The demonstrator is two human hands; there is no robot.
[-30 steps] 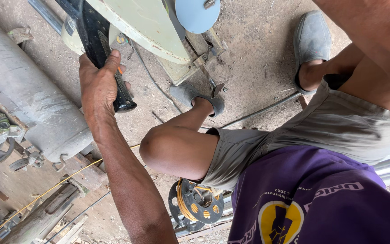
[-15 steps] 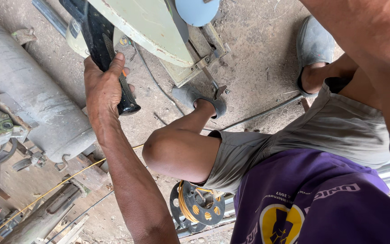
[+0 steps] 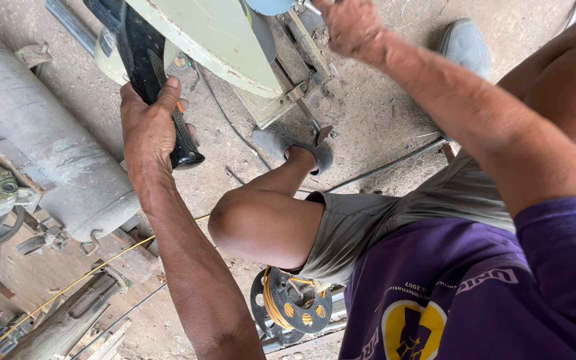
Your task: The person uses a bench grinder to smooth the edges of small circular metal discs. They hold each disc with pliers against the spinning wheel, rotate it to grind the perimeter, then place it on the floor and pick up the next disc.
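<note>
The left hand (image 3: 147, 130) is closed around a black tool handle (image 3: 148, 73), held at the pale green machine (image 3: 215, 40), far centre. The right hand (image 3: 349, 25) rests on the machine's metal frame (image 3: 301, 60); its grip cannot be told. Work appears mid-way.

Left hand (image 3: 148, 127): fingers curled tight in a closed fist, thumb up, back of hand toward camera.
Left arm: stretched long from bottom centre, forearm bare.
Right hand (image 3: 351, 27): raised at top edge, fingers bent, grip unclear.
Right arm: bent, crossing from right.
</note>
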